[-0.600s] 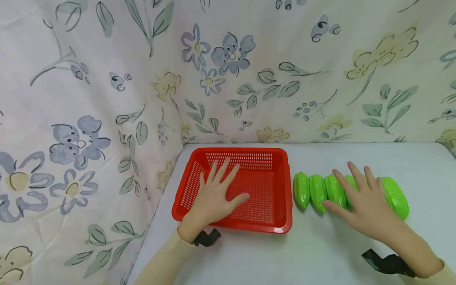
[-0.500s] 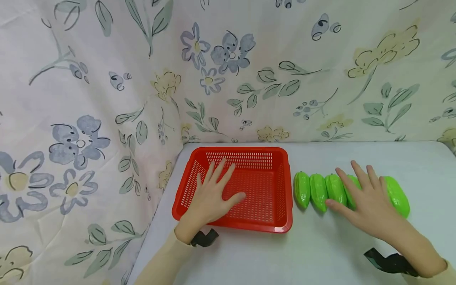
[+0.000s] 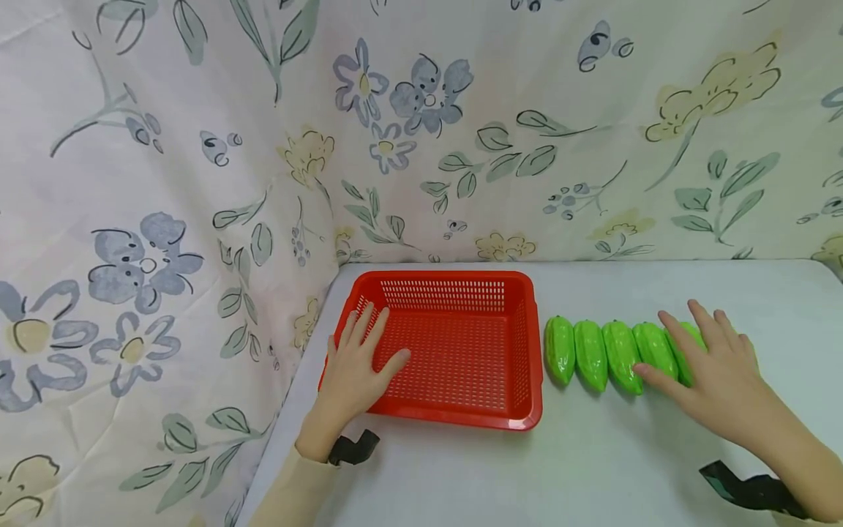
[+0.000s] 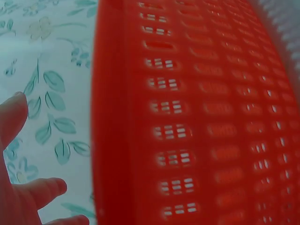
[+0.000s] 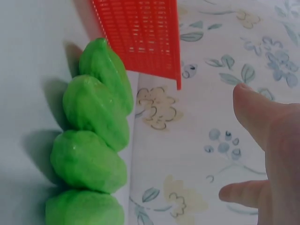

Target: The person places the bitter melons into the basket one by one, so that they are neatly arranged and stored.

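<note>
A red plastic basket point(image 3: 448, 366) with slotted walls stands at the left of the white table, nothing visible inside it. Over its left side hovers my left hand point(image 3: 356, 366), fingers spread and holding nothing; the left wrist view has the basket wall point(image 4: 112, 117) close by. To the basket's right lies a row of glossy, bright green, ridged fruits point(image 3: 590, 355) with pointed ends, resembling starfruit. My right hand point(image 3: 718, 373) is spread above the right end of that row, hiding part of it. In the right wrist view its fingers point(image 5: 253, 110) are apart from the fruits point(image 5: 89, 161).
Floral cloth point(image 3: 487, 161) hangs behind the table and along its left side. White tabletop point(image 3: 514, 476) stretches in front of the basket and the row. A dark band point(image 3: 356, 446) sits at the left wrist, another point(image 3: 751, 490) at the right.
My left hand has moved left across the basket, toward its left wall. My right hand has shifted right, uncovering more of the green row. Basket and fruits have stayed put.
</note>
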Motion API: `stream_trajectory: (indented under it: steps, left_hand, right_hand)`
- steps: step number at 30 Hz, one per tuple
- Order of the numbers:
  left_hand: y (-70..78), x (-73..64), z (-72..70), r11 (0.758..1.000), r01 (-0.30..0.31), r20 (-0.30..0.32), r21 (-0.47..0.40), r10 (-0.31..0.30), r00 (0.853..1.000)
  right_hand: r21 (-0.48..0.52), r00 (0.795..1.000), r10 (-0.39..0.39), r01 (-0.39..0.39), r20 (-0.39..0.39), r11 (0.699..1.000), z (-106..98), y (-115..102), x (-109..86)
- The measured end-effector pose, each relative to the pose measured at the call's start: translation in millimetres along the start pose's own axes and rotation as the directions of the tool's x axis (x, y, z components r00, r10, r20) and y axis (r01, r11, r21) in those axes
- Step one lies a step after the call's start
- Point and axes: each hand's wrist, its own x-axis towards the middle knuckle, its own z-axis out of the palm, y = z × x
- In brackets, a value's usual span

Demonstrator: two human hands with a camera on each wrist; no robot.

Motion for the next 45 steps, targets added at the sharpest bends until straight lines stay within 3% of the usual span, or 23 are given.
stream_trajectory:
  steps: [4,9,18,22,27,35,45]
  left_hand:
    - [-16.2,-3.7,0.6,0.999,0.049,-0.021,-0.017,-0.049,0.999]
    - [-34.0,-9.3,2.0,0.995,0.094,-0.035,-0.042,-0.096,0.995]
    - [-52.9,-17.4,6.7,0.986,0.138,-0.037,-0.096,-0.142,0.989]
    - [-60.4,-21.0,8.7,0.974,0.156,-0.035,-0.167,-0.164,0.986]
    - [-70.6,-24.7,11.4,0.94,0.176,-0.035,-0.292,-0.194,0.98]
    - [-85.2,-29.1,13.6,0.893,0.242,-0.048,-0.379,-0.28,0.959]
    - [-97.1,-23.0,17.2,0.844,0.249,-0.102,-0.476,-0.334,0.937]
  right_hand:
    - [-0.005,1.0,0.025,-0.025,-0.017,1.0,-2.2,9.2,-3.0]
    - [0.018,0.998,0.001,0.001,-0.066,1.0,-6.1,13.9,-6.5]
    - [0.017,0.99,-0.04,0.043,-0.137,0.999,-7.0,26.7,-10.4]
    - [0.014,0.987,-0.032,0.034,-0.159,0.999,-6.4,35.0,-13.5]
    - [0.049,0.987,0.046,-0.039,-0.151,0.998,-7.6,44.4,-15.6]
    - [0.024,0.973,0.216,-0.215,-0.081,0.976,-11.8,59.4,-12.4]
    - [-0.052,0.92,0.389,-0.386,0.054,0.921,-17.8,91.0,-11.7]
